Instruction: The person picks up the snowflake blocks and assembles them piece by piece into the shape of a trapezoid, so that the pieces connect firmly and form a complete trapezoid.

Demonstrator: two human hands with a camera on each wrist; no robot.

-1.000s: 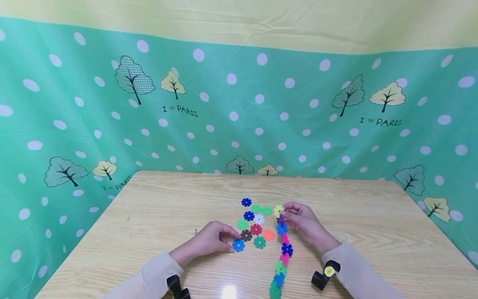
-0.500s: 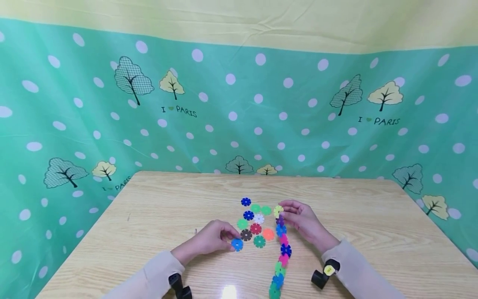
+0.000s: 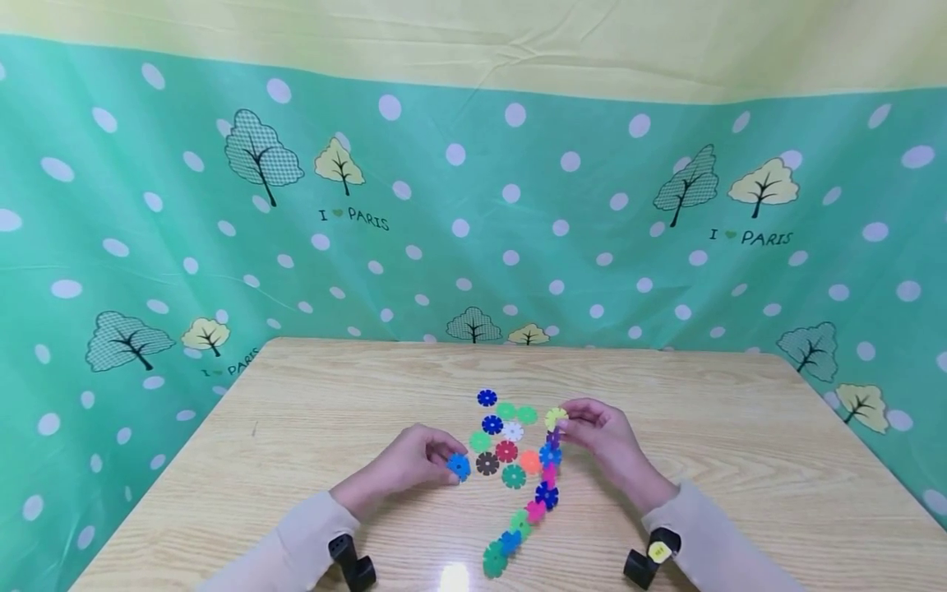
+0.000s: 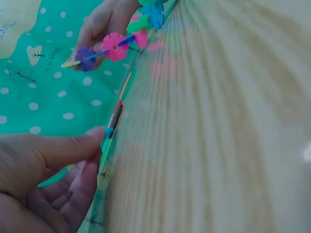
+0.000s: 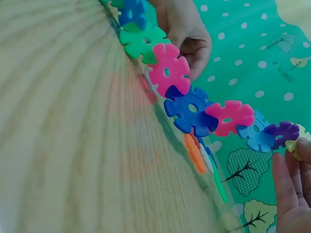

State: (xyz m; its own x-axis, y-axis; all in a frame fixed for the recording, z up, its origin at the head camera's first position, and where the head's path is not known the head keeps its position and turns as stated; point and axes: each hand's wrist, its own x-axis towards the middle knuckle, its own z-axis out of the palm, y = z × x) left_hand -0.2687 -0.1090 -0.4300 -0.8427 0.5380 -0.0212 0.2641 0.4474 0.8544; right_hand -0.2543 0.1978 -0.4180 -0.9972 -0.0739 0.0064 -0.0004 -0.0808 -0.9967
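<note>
My right hand (image 3: pixel 602 432) pinches the yellow notched plastic disc (image 3: pixel 555 418) at the far end of a chain of interlocked snowflake discs. Below it hang a purple disc (image 5: pixel 284 134), then blue and pink ones, with a dark blue disc (image 5: pixel 192 110) midway and a green disc (image 3: pixel 495 559) at the near end. In the right wrist view the chain slants above the tabletop. On the left, my left hand (image 3: pixel 414 460) holds a single blue disc (image 3: pixel 459 467) between thumb and fingers. That disc is mostly hidden behind the thumb in the left wrist view.
Between the hands, several loose discs lie flat on the wooden table (image 3: pixel 333 386), among them a brown one (image 3: pixel 487 463), a red one (image 3: pixel 506 450), an orange one (image 3: pixel 529 461) and a white one (image 3: pixel 513 431). A polka-dot curtain (image 3: pixel 414 288) hangs behind.
The left hand has picked up the blue disc and drawn it slightly up and left. The chain's near end has swung left while the right hand keeps its grip.
</note>
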